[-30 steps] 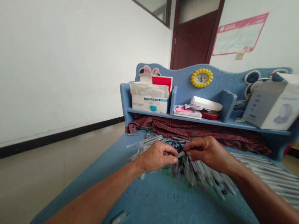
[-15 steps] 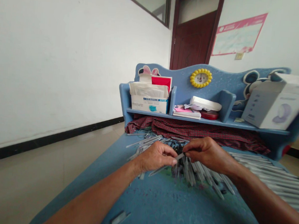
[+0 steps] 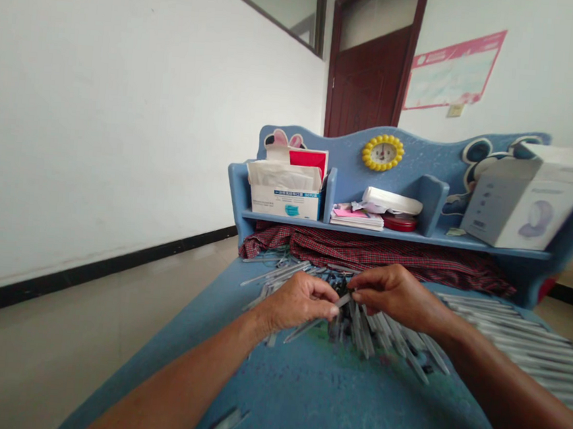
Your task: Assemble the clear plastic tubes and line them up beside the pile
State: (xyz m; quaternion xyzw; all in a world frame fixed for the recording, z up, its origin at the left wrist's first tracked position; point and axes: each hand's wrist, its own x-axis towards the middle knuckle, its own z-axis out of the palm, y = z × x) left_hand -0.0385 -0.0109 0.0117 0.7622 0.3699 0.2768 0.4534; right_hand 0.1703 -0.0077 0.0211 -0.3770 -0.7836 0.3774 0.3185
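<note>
Left hand (image 3: 295, 301), right hand (image 3: 392, 292) pinched one clear piece (image 3: 343, 300) at the pen-part pile (image 3: 364, 333).
Long axis slanted, right end higher in view.

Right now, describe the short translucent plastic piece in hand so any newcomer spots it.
Start at the blue painted desk, where slim translucent plastic tubes lie strewn. Over them, the bare left hand and bare right hand nearly meet; between them is the short translucent plastic piece. Unlike the loose tubes, it is pinched in the left hand's fingers.
</note>
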